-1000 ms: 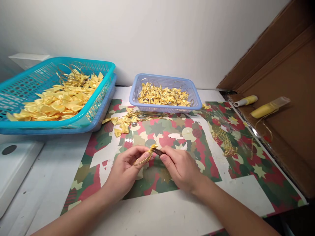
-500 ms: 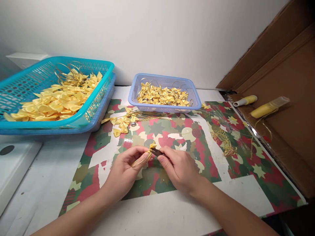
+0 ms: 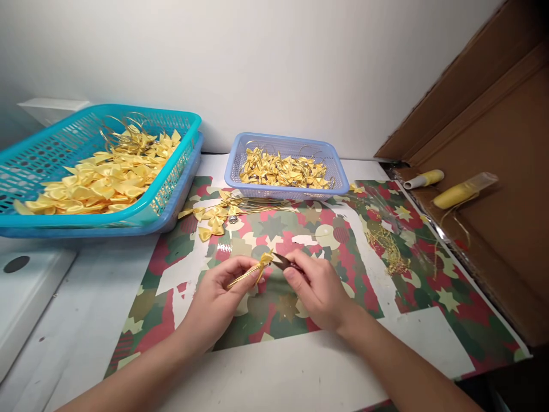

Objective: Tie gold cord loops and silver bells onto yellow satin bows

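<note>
Between the thumb and fingers of my left hand (image 3: 227,292) is a yellow ribbon bow (image 3: 266,258) with a loop of gold cord hanging back toward the palm. A small shiny bit shows at the bow's side. My right hand (image 3: 319,289) is closed round small dark snips (image 3: 282,261), most of them hidden in the fist. Their pointed tip lies just right of the bow, a narrow gap apart. Beyond the hands, several loose yellow bows (image 3: 215,215) lie beside a bundle of gold cords (image 3: 266,206).
A teal basket (image 3: 171,171) of yellow bows, set in a blue one, stands at left. Farther back is a smaller blue basket (image 3: 287,190) of corded bows. Thread scraps (image 3: 392,252) lie at right, near two yellow thread spools (image 3: 454,194) by a cardboard wall (image 3: 484,114).
The snips have drawn back a little to the right, off the bow they were against. The bow has turned slightly in my left hand, and its cord loop looks narrower.
</note>
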The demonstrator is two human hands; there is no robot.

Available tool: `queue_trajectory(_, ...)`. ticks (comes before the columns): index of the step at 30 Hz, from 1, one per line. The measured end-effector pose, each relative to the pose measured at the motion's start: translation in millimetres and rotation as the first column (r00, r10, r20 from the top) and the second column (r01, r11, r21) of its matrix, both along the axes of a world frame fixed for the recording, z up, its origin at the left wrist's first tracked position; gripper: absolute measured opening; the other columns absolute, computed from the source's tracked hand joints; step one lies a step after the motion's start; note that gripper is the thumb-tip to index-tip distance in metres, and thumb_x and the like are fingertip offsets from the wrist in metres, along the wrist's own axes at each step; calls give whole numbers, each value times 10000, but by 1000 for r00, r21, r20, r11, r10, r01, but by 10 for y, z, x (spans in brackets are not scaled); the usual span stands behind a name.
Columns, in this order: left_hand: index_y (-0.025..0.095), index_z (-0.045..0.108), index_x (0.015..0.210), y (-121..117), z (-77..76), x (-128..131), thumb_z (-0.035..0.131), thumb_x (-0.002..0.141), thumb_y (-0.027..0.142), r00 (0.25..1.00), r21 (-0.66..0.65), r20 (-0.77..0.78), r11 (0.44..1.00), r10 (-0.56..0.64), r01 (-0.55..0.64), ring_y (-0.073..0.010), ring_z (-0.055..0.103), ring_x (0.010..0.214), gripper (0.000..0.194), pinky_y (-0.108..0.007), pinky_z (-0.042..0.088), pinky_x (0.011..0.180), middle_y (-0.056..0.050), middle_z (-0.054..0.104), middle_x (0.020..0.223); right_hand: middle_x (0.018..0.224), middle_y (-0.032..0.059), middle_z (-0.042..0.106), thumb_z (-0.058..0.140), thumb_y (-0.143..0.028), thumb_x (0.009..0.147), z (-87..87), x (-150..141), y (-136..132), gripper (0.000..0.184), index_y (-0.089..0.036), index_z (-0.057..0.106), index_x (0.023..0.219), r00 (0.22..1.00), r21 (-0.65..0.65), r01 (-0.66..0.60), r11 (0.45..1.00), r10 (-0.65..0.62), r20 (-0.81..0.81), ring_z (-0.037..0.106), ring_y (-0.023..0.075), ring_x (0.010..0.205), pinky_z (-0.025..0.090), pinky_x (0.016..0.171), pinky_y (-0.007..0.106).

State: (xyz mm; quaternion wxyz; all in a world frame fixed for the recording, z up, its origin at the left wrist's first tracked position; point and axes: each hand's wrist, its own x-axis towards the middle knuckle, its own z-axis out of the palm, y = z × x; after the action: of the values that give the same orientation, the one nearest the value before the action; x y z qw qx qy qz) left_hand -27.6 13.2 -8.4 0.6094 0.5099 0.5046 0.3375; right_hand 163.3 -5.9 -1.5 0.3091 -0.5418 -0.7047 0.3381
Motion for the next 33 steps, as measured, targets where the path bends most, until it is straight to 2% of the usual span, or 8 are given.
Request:
queue_trajectory(7,193,649,782,2,44,0,622,829,445,998,29,-28,998,-53,54,-136,568,656,258,-218,460,618,6,600,663,557,-88,295,646,-421,805,-3,-50,68,286,-202,597,981,916,-165,109,980,-163,-366,287,90,499,307,511,236)
queue_trajectory(10,179,629,731,9,60,11,599,840,450,991,65,-57,990,-122,126,-128,535,633,293,-211,436,582,3,575,663,569,-70,339,652,-410,794,-46,-125,85,233,-182,607,807,861,-259,87,962,-203,-466,308,83,520,287,498,230)
queue_trajectory(18,183,633,731,40,1,26,612,816,461,995,165,-80,984,-51,63,-116,516,563,292,-207,425,524,15,578,621,480,-132,196,677,-469,720,-73,-182,95,357,-212,429,698,578,-589,-120,799,-426,-696,110,42,411,123,412,215)
queue_trajectory(21,183,629,736,52,-8,17,630,806,441,996,214,-83,977,23,-5,-123,552,589,267,-217,458,563,11,592,649,528,-102,285,576,-502,801,-46,-77,126,308,-206,491,799,733,-495,30,869,-356,-579,224,64,429,192,436,214)
queue_trajectory(24,183,628,764,108,13,46,580,844,433,989,308,-149,949,-28,73,-121,536,549,266,-219,429,515,11,589,640,642,-36,483,510,-405,880,-50,113,196,199,-208,533,901,936,-189,288,939,-318,-150,439,116,562,278,529,235)
queue_trajectory(27,187,669,803,307,135,159,558,865,379,911,481,-382,807,-159,342,-124,529,567,231,-219,403,536,8,613,619,772,24,618,514,-245,873,-81,274,268,55,-205,551,864,884,15,329,944,-313,346,547,168,668,245,553,262)
queue_trajectory(29,188,683,824,564,279,283,533,869,364,905,631,-425,718,2,295,-129,546,607,236,-226,415,583,-7,657,684,873,41,654,504,-198,869,-99,321,294,59,-208,560,882,829,59,305,950,-296,474,584,184,711,233,549,271)
queue_trajectory(33,158,692,875,1315,602,593,540,844,371,843,687,-470,708,262,163,-168,595,701,263,-253,442,659,-42,698,770,966,51,647,506,-192,871,-113,303,298,88,-205,576,923,814,130,252,959,-283,508,607,210,835,306,588,279)
